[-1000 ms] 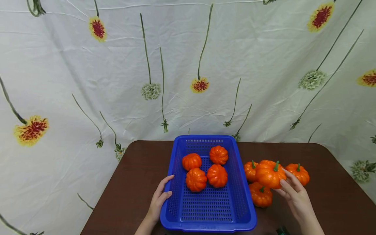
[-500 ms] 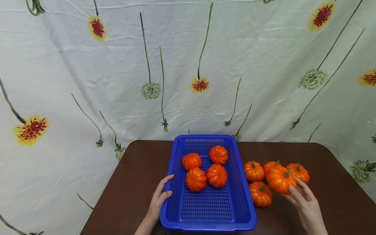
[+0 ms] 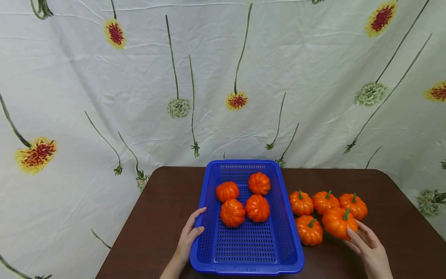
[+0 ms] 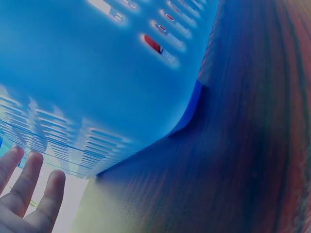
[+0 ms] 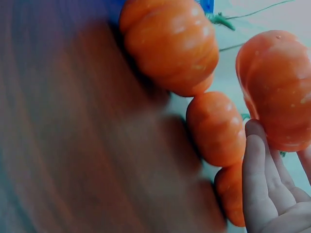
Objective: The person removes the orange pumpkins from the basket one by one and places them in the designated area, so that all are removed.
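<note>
My right hand holds an orange toy pumpkin with a green stem, thumb on its near side and fingers behind. In the right wrist view, that pumpkin is raised above the table, its stem hidden. Several similar pumpkins stand stem up on the table, just left of and behind it. The left hand grips the left rim of a blue plastic basket, thumb and forefinger over the edge. The left wrist view shows other fingers along the outer wall. Inside the basket lie several redder pumpkins.
The dark brown table has rounded far corners. Behind it hangs a pale cloth printed with flowers. The basket's right wall stands close beside the nearest loose pumpkins.
My right hand has moved the held pumpkin right and toward me, uncovering another pumpkin behind it. A dark green object at the bottom edge has gone from view. Left hand and basket stay put.
</note>
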Available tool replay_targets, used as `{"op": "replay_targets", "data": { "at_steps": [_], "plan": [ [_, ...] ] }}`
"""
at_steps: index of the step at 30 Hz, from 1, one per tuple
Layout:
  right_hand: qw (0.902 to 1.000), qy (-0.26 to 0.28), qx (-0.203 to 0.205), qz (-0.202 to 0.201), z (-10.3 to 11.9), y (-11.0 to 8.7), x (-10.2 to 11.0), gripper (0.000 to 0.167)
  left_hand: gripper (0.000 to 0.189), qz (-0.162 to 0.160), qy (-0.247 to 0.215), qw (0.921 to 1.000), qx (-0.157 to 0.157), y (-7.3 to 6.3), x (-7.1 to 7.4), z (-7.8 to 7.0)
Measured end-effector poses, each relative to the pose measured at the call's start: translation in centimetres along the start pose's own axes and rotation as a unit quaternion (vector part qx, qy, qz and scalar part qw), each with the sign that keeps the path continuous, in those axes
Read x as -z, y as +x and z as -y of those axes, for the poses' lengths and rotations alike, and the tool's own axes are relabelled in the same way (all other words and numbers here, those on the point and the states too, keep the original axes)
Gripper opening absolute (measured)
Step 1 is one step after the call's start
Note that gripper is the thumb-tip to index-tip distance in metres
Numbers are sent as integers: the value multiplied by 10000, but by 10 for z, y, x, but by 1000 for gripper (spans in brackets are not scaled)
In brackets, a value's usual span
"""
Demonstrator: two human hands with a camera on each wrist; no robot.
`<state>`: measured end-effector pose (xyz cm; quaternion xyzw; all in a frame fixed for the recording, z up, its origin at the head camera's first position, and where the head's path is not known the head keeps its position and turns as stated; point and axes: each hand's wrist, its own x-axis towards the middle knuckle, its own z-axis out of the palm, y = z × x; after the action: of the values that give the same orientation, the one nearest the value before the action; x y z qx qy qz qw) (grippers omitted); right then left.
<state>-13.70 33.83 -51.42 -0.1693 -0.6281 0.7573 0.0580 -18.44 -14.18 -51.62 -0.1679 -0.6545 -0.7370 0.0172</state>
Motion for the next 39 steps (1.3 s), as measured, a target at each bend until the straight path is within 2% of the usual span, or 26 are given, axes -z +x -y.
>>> {"op": "replay_targets", "data": {
  "at_steps": [4, 10, 15, 17, 28, 39],
  "plan": [
    [9983, -371, -435, -144, -2, 3, 3, 51, 48, -9, -6, 10000, -20, 0, 0, 0],
    [9968, -600, -515, -140, -7, 5, 8, 55, 48, 17, -25, 9999, -114, -1, 0, -1],
    [9901, -1093, -824, -323, -6, 7, 7, 85, 48, 24, -29, 10000, -31, 0, 1, 1],
    [9863, -1297, -946, -381, -5, 7, 6, 91, 49, 10, -18, 10000, 23, 1, 1, 1],
    [9726, -2099, -938, -339, -4, 7, 4, 96, 49, 23, -40, 10000, 5, 1, 1, 0],
    [9649, -2413, -967, -359, -3, 6, 5, 100, 49, -4, 39, 10000, 20, 1, 0, 0]
  ]
}}
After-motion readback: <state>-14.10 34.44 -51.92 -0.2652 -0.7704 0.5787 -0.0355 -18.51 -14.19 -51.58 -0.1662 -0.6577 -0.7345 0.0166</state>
